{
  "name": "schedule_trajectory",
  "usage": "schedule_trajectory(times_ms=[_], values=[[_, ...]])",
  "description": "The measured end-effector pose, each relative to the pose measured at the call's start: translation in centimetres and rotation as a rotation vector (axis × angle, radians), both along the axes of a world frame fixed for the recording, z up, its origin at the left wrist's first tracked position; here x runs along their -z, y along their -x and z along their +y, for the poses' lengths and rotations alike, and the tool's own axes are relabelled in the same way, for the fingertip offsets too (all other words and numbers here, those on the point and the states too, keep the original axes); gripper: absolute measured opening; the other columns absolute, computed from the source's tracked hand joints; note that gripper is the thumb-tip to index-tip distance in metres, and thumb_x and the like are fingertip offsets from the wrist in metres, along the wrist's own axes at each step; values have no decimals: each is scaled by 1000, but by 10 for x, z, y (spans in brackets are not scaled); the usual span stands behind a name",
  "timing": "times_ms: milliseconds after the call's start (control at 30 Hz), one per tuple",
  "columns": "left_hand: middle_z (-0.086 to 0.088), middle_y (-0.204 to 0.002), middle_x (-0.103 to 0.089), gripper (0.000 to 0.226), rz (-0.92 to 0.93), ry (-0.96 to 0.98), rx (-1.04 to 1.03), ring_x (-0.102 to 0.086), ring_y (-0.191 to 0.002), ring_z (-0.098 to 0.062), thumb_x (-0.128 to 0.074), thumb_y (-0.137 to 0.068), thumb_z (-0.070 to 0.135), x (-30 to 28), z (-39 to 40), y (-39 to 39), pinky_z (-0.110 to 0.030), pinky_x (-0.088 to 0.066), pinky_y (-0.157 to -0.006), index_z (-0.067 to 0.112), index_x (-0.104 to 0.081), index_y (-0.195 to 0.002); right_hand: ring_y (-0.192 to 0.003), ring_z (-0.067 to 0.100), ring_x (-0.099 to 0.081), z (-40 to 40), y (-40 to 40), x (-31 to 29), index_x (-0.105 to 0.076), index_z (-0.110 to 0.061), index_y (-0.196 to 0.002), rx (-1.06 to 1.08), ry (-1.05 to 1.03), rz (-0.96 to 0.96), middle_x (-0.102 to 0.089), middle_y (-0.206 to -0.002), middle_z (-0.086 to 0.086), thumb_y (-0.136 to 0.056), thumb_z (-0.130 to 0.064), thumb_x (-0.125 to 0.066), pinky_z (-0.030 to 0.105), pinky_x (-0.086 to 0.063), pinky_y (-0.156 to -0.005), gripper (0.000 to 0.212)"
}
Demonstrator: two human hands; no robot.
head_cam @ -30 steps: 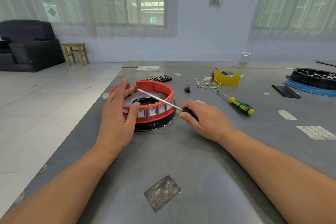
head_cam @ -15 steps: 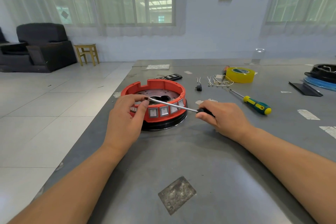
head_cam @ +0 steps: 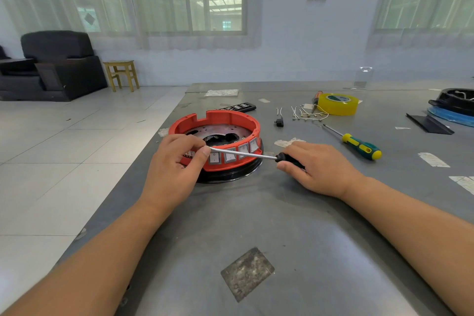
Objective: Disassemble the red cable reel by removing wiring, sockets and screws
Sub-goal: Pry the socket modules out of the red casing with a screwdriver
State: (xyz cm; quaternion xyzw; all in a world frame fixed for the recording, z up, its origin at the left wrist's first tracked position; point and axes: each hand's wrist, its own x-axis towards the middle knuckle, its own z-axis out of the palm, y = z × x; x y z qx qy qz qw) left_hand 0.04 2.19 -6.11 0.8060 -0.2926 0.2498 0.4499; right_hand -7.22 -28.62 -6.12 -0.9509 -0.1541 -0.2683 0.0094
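The red cable reel [head_cam: 230, 118] is a red ring on a black base, lying flat on the grey table [head_cam: 282, 226], with several grey-framed switches [head_cam: 229, 155] along its near wall. My right hand [head_cam: 315, 167] grips the black handle of a screwdriver [head_cam: 243, 153], whose steel shaft runs left across the reel's near wall. My left hand [head_cam: 174, 169] rests against the reel's near-left side, thumb and forefinger pinching the shaft's tip. Inside the ring lies a perforated metal plate with a dark opening.
A green-and-yellow screwdriver [head_cam: 359, 146], a yellow tape roll [head_cam: 337, 104], loose white wires [head_cam: 305, 113], a small black part [head_cam: 279, 122] and a black strip [head_cam: 238, 106] lie behind and right of the reel. A black-and-blue reel [head_cam: 454, 108] sits far right. The table's left edge runs close beside the reel.
The screwdriver shaft has come down from over the ring to lie low across the near wall. My left hand has closed from a flat hold on the rim to a pinch at the tip.
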Motion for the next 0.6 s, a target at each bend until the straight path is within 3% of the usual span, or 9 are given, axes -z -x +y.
schedule_trajectory(times_ms=[100,200,267,367,467,600], values=[[18,-101,-66,10,-69,-15,15,-46,-112,-2,-63,-102,27,-1,1,-2,-22,-41,-92,25,-71,-96,-84,18,-57,2,0,0,-58,-27,-107,75,-17,0,-62,-95,-7,-100,-65,-20,35,-46,-59,54],[9,-114,-71,20,-102,-71,46,-51,-120,-8,-60,-97,31,0,3,-7,-38,-45,-106,19,-75,-103,-79,12,-52,2,0,6,-48,-34,-102,76,-53,56,-52,-91,-15,-99,-69,-16,31,-41,-57,47],[18,-131,-64,25,-14,-97,74,-47,-139,-10,-57,-97,38,1,9,-10,-48,-37,-119,30,-71,-117,-74,9,-48,1,1,7,-45,-37,-95,87,-71,59,-49,-85,-18,-96,-72,-17,30,-36,-56,44],[27,-142,-54,35,78,-146,74,-33,-153,-9,-50,-97,49,5,16,-15,-55,-25,-127,47,-61,-131,-72,13,-54,-2,3,8,-54,-31,-88,186,-37,43,-58,-78,-12,-92,-77,-13,33,-42,-56,62],[14,-140,-64,39,39,-166,48,-43,-149,-16,-50,-98,51,7,14,-20,-59,-29,-124,40,-67,-132,-68,14,-58,-7,6,11,-57,-28,-81,262,28,-25,-62,-72,-8,-90,-77,-12,29,-36,-51,68],[4,-123,-70,36,-36,-271,-27,-57,-127,-22,-58,-104,42,10,5,-23,-57,-39,-114,31,-71,-136,-52,14,-52,-13,12,9,-51,-28,-66,289,50,-111,-54,-54,-10,-93,-74,-22,24,-25,-44,61]])
